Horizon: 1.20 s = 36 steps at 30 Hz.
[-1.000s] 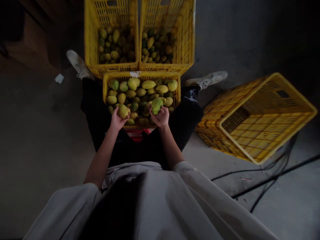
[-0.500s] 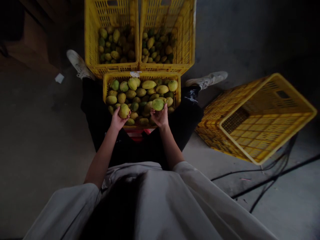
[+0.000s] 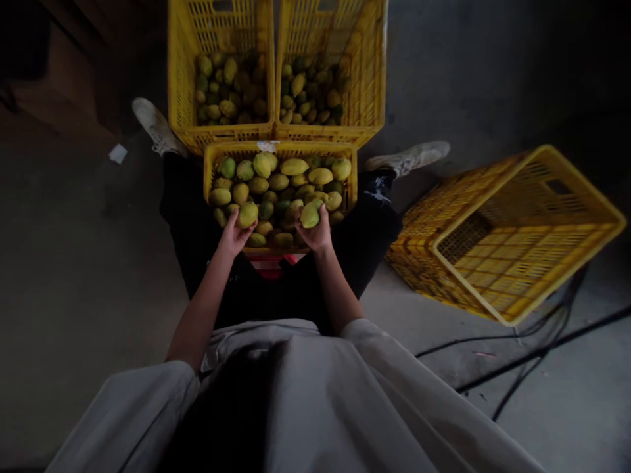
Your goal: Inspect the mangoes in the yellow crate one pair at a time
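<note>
My left hand [image 3: 234, 236] is closed around a yellowish-green lemon [image 3: 247, 215], with the thumb and fingers curled at its sides. In my right hand [image 3: 318, 235] is a greener lemon [image 3: 311, 214], tilted, its end pointing up and to the right. Both hands are over the near part of a yellow plastic crate [image 3: 353, 177] between my legs. That crate is filled with many green and yellow lemons [image 3: 279, 182], some of them hidden beneath my hands.
Two taller yellow crates, the left one [image 3: 180, 79] and the right one [image 3: 369, 79], stand behind with lemons low inside. To the right, another yellow crate [image 3: 438, 243] leans at an angle. Black cables [image 3: 542, 351] run across the floor near it. A white scrap [image 3: 117, 154] lies left.
Both lemons have turned in my fingers. The left one has shifted slightly up and right; the right one has gone from level to tilted and sits a little lower.
</note>
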Tool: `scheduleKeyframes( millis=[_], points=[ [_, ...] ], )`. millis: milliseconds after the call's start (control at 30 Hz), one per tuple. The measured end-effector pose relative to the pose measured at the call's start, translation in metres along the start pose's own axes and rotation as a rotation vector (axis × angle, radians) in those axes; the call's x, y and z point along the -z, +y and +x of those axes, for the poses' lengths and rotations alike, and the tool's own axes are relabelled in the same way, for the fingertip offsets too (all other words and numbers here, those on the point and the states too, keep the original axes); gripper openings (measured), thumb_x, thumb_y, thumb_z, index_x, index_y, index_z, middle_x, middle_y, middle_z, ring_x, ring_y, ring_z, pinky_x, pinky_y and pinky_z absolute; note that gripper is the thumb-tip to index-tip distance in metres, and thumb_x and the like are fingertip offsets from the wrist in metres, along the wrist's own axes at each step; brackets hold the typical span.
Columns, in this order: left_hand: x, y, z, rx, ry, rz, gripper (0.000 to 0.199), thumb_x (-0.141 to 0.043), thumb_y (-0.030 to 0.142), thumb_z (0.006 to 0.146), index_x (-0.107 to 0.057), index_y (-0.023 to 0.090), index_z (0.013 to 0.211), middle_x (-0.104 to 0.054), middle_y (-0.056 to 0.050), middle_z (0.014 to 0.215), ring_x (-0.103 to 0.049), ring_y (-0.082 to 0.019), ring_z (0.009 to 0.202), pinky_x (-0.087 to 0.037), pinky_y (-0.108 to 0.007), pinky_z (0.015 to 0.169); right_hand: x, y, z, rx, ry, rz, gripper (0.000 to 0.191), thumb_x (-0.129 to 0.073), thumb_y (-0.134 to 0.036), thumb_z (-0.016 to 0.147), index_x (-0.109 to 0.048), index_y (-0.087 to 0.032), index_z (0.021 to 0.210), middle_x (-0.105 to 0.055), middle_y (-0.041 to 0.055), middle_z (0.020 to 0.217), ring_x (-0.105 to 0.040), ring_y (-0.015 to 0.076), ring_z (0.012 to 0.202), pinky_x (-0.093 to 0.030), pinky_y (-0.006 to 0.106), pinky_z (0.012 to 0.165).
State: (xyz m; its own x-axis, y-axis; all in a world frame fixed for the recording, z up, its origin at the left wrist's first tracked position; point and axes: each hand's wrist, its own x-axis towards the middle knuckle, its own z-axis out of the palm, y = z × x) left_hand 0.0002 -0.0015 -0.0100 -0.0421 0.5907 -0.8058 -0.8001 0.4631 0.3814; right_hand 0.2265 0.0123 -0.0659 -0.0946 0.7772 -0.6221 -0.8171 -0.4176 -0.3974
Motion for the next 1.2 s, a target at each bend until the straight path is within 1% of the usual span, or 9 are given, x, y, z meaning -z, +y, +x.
scheduleKeyframes(
  millis=[100,200,400,533,667,767,900,1100,1200],
  points=[
    [0.001,-0.002,0.002,-0.047,-0.006,0.024,0.023,-0.059,0.034,0.103,-0.071,0.020,0.117,-0.077,-0.007,0.101,-0.074,-0.017,0.087,-0.058,-0.021,0.064,-0.001,0.001,0.001,-0.019,0.004,-0.059,0.033,-0.054,-0.056,0.099,-0.069,-0.027,0.095,-0.077,-0.0018,0.085,-0.070,0.0155,0.074,-0.054,0.024,0.056],
    [0.003,-0.002,0.005,-0.070,-0.003,0.030,0.022,-0.056,0.035,0.105,-0.072,0.020,0.108,-0.075,-0.006,0.094,-0.072,-0.015,0.083,-0.054,-0.019,0.058,-0.002,0.002,0.000,-0.023,-0.027,-0.057,0.029,-0.053,-0.050,0.098,-0.070,-0.027,0.102,-0.078,-0.0004,0.093,-0.074,0.0195,0.090,-0.057,0.028,0.064],
    [0.005,0.002,0.006,-0.042,0.041,-0.001,0.025,-0.055,0.040,0.105,-0.071,0.020,0.109,-0.073,-0.006,0.091,-0.071,-0.016,0.078,-0.052,-0.020,0.057,-0.002,0.002,-0.003,0.028,-0.120,-0.044,0.017,-0.062,-0.033,0.092,-0.069,-0.028,0.106,-0.078,-0.0009,0.097,-0.073,0.0193,0.096,-0.057,0.028,0.071],
    [0.005,0.003,0.002,-0.007,-0.011,-0.035,0.023,-0.053,0.035,0.104,-0.069,0.019,0.110,-0.075,-0.007,0.095,-0.075,-0.021,0.090,-0.060,-0.026,0.070,-0.002,0.003,0.001,0.067,-0.086,-0.060,0.020,-0.057,-0.044,0.097,-0.068,-0.028,0.104,-0.076,-0.0008,0.092,-0.068,0.0153,0.078,-0.051,0.024,0.060],
    [0.004,0.004,0.000,0.026,-0.030,-0.027,0.026,-0.053,0.038,0.104,-0.069,0.019,0.111,-0.075,-0.008,0.094,-0.076,-0.024,0.095,-0.062,-0.029,0.071,-0.002,0.000,0.002,0.065,-0.065,-0.090,0.031,-0.052,-0.054,0.099,-0.069,-0.028,0.105,-0.076,-0.0006,0.097,-0.059,0.0123,0.067,-0.047,0.023,0.053],
    [0.003,0.004,0.000,0.017,-0.036,-0.036,0.028,-0.051,0.041,0.106,-0.070,0.020,0.107,-0.075,-0.008,0.093,-0.075,-0.022,0.093,-0.062,-0.027,0.071,-0.002,-0.002,-0.001,0.039,-0.065,-0.055,0.038,-0.054,-0.062,0.096,-0.070,-0.028,0.102,-0.075,0.0000,0.093,-0.060,0.0127,0.068,-0.052,0.023,0.056],
    [0.002,0.004,0.000,0.007,-0.040,-0.024,0.031,-0.049,0.043,0.106,-0.071,0.021,0.109,-0.076,-0.007,0.097,-0.074,-0.020,0.090,-0.062,-0.027,0.071,-0.004,-0.002,-0.004,-0.019,-0.033,0.027,0.042,-0.057,-0.067,0.093,-0.069,-0.027,0.097,-0.076,0.0004,0.088,-0.070,0.0159,0.081,-0.063,0.028,0.071],
    [0.004,0.006,-0.003,0.023,-0.021,-0.001,0.032,-0.046,0.039,0.103,-0.068,0.023,0.121,-0.075,-0.006,0.091,-0.074,-0.022,0.083,-0.058,-0.027,0.062,-0.002,0.000,-0.005,0.031,-0.080,0.067,0.019,-0.068,-0.042,0.088,-0.067,-0.029,0.102,-0.079,-0.0022,0.096,-0.075,0.0175,0.094,-0.067,0.034,0.086],
    [0.004,0.005,-0.004,0.025,-0.033,0.000,0.035,-0.043,0.033,0.099,-0.066,0.019,0.122,-0.075,-0.008,0.093,-0.076,-0.024,0.088,-0.059,-0.029,0.063,0.002,0.001,-0.006,0.044,-0.154,0.041,0.025,-0.071,-0.035,0.084,-0.067,-0.032,0.108,-0.079,-0.0036,0.103,-0.075,0.0176,0.099,-0.066,0.036,0.091]
  ],
)
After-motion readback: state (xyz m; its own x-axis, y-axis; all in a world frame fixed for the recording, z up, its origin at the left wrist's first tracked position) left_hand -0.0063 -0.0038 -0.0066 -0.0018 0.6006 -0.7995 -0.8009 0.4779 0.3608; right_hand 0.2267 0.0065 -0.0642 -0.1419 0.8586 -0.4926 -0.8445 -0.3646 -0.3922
